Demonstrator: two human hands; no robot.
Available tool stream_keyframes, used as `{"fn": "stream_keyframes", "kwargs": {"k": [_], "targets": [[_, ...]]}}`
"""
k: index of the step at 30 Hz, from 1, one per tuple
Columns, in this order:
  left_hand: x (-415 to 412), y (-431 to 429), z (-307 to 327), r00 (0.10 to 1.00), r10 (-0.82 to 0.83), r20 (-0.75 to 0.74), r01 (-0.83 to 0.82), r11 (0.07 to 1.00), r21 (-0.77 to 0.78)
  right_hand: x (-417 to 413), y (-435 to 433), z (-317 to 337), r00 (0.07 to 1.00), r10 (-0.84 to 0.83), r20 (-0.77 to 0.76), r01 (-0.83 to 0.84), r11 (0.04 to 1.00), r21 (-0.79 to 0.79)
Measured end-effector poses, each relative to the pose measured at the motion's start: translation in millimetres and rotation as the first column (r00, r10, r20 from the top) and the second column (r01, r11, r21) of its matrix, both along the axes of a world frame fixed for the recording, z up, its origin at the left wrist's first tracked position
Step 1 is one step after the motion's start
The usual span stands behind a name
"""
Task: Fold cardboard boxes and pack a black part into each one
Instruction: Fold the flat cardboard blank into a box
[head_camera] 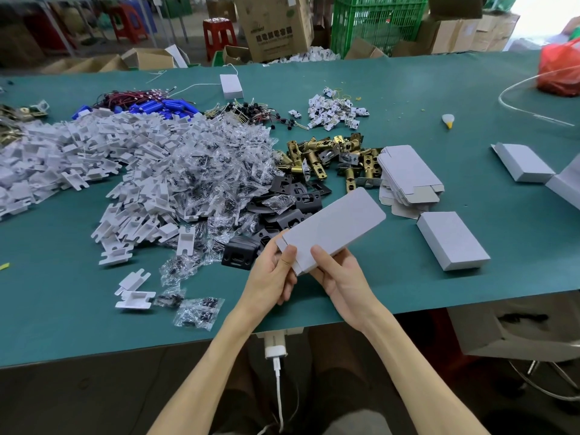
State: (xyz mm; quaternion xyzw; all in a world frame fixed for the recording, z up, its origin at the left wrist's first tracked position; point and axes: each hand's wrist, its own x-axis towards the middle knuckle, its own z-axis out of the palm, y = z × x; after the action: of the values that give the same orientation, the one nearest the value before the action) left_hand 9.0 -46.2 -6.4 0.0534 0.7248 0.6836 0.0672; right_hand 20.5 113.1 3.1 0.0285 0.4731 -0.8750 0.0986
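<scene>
Both hands hold a flat, unfolded white cardboard box (pixel 332 226) above the table's near edge. My left hand (pixel 273 274) grips its near left corner, thumb on top. My right hand (pixel 342 276) holds the near edge beside it, thumb on the top face. Black metal parts (pixel 282 215) lie in a heap just beyond the box, one black part (pixel 239 254) close to my left hand. A stack of flat box blanks (pixel 408 175) sits to the right, and a folded white box (pixel 452 240) lies near it.
The green table (pixel 470 89) carries piles of white plastic inserts (pixel 94 152), clear screw bags (pixel 219 158), brass latches (pixel 329 158) and blue batteries (pixel 163 106). Another folded box (pixel 522 163) lies far right, a red bag (pixel 560 67) at the back right corner.
</scene>
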Motion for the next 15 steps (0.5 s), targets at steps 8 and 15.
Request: {"fn": "stream_keyframes", "kwargs": {"k": [8,15], "targets": [[1.7,-0.8,1.6,0.999,0.035,0.023,-0.037,0.997,0.073,1.8,-1.0,-1.1,1.0,-0.004,-0.017,0.005,0.996,0.089],[1.9,2.0,1.9,0.998,0.063,0.005,-0.064,0.996,0.055,3.4,-2.0,0.9,1.0,-0.012,-0.017,0.014,0.993,0.115]]}}
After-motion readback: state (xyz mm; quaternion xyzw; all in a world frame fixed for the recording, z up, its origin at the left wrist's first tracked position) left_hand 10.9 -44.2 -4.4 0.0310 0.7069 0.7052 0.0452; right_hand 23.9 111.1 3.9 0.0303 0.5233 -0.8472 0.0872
